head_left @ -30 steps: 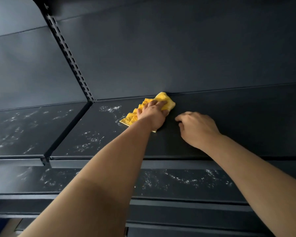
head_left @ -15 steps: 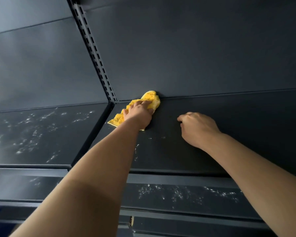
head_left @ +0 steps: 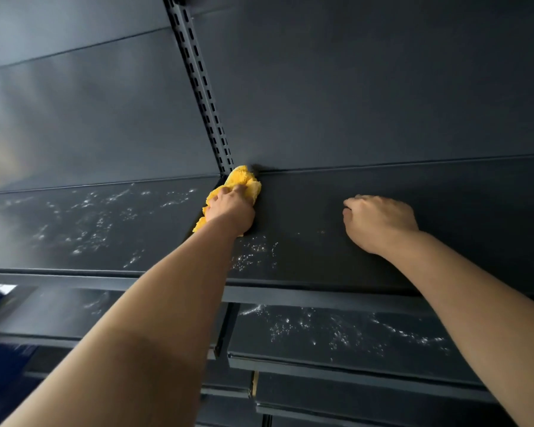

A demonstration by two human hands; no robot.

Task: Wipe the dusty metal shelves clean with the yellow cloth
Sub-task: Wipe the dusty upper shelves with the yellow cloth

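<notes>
The yellow cloth (head_left: pixel 248 181) lies bunched in the back left corner of the dark metal shelf (head_left: pixel 463 211), right at the foot of the slotted upright (head_left: pixel 204 87). My left hand (head_left: pixel 230 210) grips the cloth and presses it onto the shelf. My right hand (head_left: pixel 379 222) rests on the same shelf further right, fingers curled under, holding nothing. White dust specks remain near the shelf's front edge just below my left wrist. The neighbouring shelf (head_left: pixel 90 223) to the left is covered in dust.
A lower shelf (head_left: pixel 352 334) under my arms also carries white dust. Dark back panels rise behind the shelves. More shelf edges step down below. Something blue (head_left: pixel 0 365) shows at the bottom left.
My left hand has slid the cloth leftward along the back of the shelf into the corner by the upright, clearing the dust there. My right hand has stayed put.
</notes>
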